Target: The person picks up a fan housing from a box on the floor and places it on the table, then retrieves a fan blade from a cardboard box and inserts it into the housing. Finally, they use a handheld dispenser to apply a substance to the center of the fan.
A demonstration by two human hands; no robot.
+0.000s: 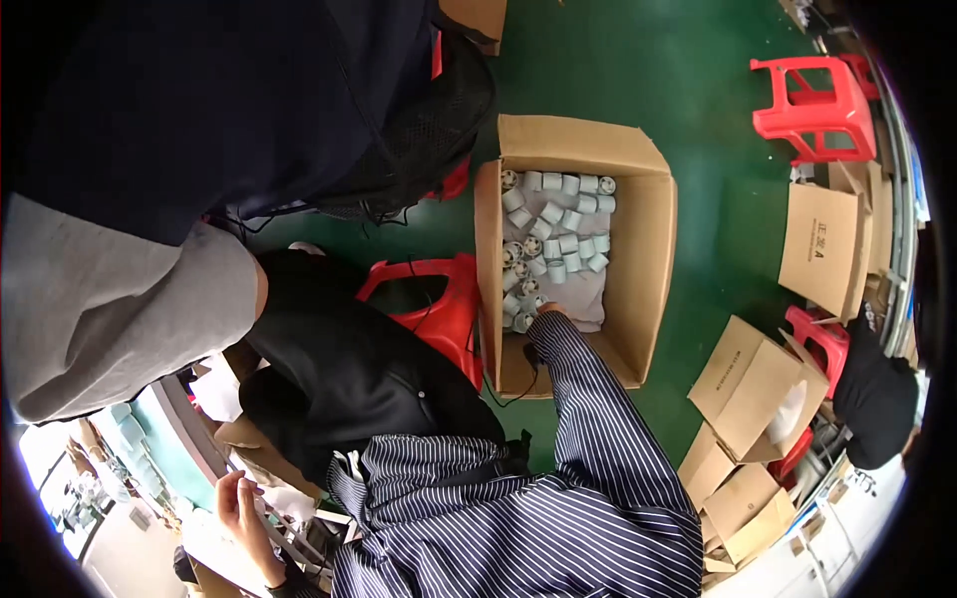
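My right hand (549,311), in a dark striped sleeve, reaches down into an open cardboard box (653,269). Its fingers are partly hidden and look closed on a short pale grey cylinder (538,300) at the near left of the box. Several more such cylinders (554,212) lie in loose rows and clusters over a greyish sheet (581,297). Some stand on end and show a dark patterned opening; others rest on their sides. My left hand does not show; only striped cloth appears on that side.
A red stool (444,309) stands against the box's left side. Someone in dark clothes and grey trousers (140,309) is at the left; a separate hand (242,513) shows lower left. Cartons (753,384) and a red stool (822,110) are on the right, over green floor (638,60).
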